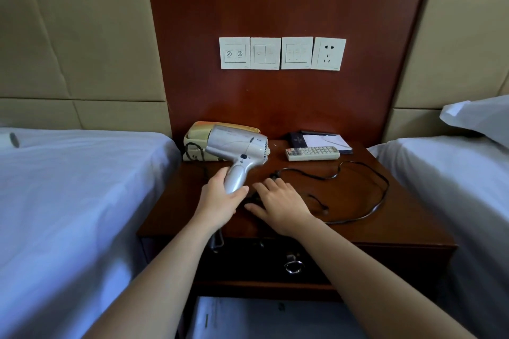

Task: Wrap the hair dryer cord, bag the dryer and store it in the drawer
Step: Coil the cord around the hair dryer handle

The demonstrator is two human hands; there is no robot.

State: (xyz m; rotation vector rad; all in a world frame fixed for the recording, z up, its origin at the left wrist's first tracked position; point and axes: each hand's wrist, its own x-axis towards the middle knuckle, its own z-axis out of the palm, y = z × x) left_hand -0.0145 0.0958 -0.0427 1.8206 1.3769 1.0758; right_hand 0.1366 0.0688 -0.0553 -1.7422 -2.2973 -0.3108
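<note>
- Beds in white sheets flank the scene: left bed (82,187) and right bed (454,173), the latter with a white pillow (479,118).
- Reddish-brown nightstand (399,223) stands between them. Its dark drawer front carries a metal ring pull (293,267). A lower space (248,316) holds something pale with print too blurred to read.
- Left hand (217,201) grasps the handle of the hair dryer (237,146).
- Right hand (281,201) lies relaxed, fingers spread over the cord (371,181).
- The hair dryer is silver, with a dark handle switch and a rear grille facing right. It is held above the nightstand's left side, and its barrel lettering is illegible.
- Cream telephone (192,143) sits behind the dryer.
- The black cord loops across the top's right half.
- White remote (312,153) lies before a notepad (327,142).
- Wall plates (282,53): three switches and one socket, markings unreadable.
</note>
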